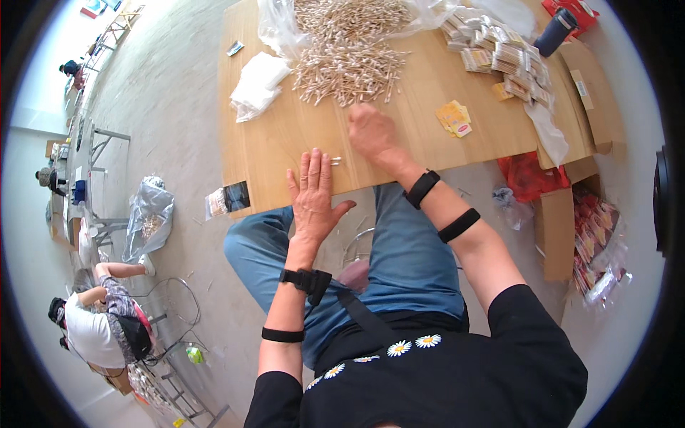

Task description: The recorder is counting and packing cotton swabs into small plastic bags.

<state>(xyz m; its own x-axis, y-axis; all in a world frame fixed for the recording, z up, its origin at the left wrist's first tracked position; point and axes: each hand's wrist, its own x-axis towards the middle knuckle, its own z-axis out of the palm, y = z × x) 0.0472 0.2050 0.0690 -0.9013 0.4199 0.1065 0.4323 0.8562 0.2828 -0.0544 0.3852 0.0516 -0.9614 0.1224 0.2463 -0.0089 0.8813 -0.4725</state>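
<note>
My left hand (312, 196) lies flat near the front edge of the wooden table (300, 132), its fingers stretched out and thumb apart. Right beside its fingertips are a few loose cotton swabs (335, 161). My right hand (373, 134) is closed with the fingers curled under, just in front of a big heap of cotton swabs (349, 68). What it may hold is hidden by the back of the hand. A stack of white plastic bags (258, 85) rests left of the heap. To the right lie several yellow-orange cards (454, 118).
Packed bundles of swabs (510, 60) and a dark bottle (555, 32) occupy the far right. An open carton (555, 232) stands below the table's right side. A small filled packet (215, 203) sits at the left corner. Another person (100, 321) works at the lower left.
</note>
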